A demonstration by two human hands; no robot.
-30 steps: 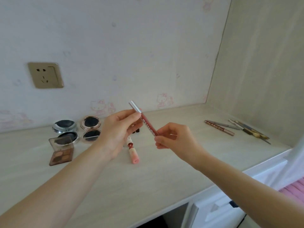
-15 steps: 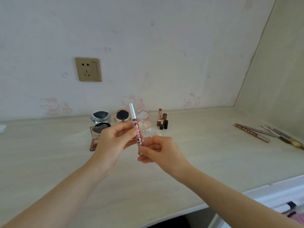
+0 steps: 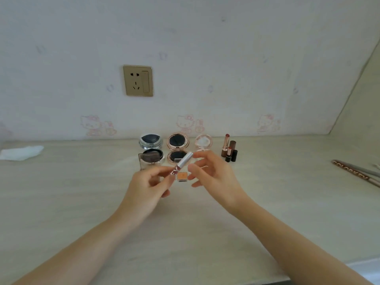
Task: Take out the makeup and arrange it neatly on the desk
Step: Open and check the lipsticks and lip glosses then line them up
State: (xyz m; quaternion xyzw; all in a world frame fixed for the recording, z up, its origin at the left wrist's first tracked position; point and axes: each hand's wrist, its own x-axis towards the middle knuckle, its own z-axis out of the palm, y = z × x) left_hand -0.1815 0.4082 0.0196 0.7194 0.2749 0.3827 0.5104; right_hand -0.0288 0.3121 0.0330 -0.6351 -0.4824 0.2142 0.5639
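One white tissue is seen at the table's far left. Three open round compacts are lined along the wall, with one square palette before them. The lip pencil is held above the table, pinched in the grip of the left hand; the right hand is kept open, fingers relaxed, just beside its silver cap. Three lipsticks stand farther right, and pencils lie at the right edge, their number not countable.
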